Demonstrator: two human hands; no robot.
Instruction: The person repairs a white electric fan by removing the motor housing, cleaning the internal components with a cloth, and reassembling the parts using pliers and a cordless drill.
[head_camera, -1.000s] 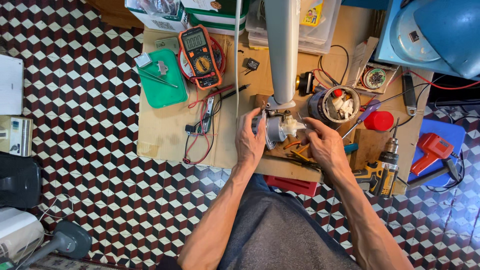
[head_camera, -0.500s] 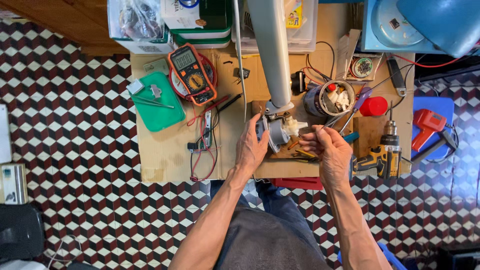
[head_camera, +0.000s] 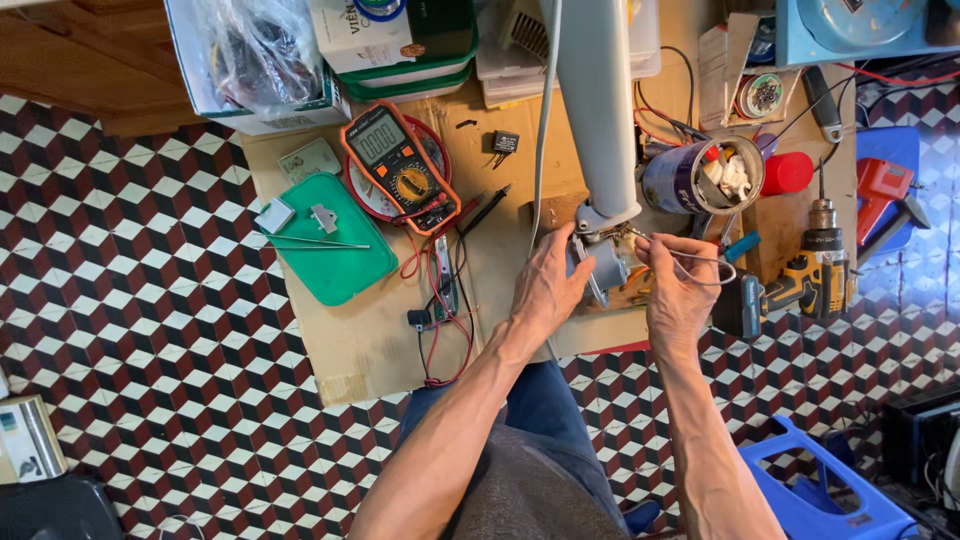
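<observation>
On the low cardboard-topped desk (head_camera: 380, 340), your left hand (head_camera: 545, 290) wraps its fingers around a small grey metal motor housing (head_camera: 605, 265), rounded and smooth, which sits at the foot of a pale grey tapered column (head_camera: 598, 110). Your right hand (head_camera: 678, 290) has its grip pinched together on a thin, stiff wire (head_camera: 700, 260) that loops out to the right just beside the housing. Left of your hands lie tangled red and black test leads (head_camera: 440, 300) and an orange-cased multimeter (head_camera: 398, 165) with a round dial. A glossy green plastic lid (head_camera: 340, 250) carries small flat metal pieces and a slender rod. Right of the column stands an open cylindrical can (head_camera: 690, 180) with a red cap (head_camera: 787, 172) beside it. A yellow-and-black cordless drill (head_camera: 810, 275) rests at the desk's right edge. Below, the tiled floor (head_camera: 150, 300) shows a red, black and white cube pattern.
</observation>
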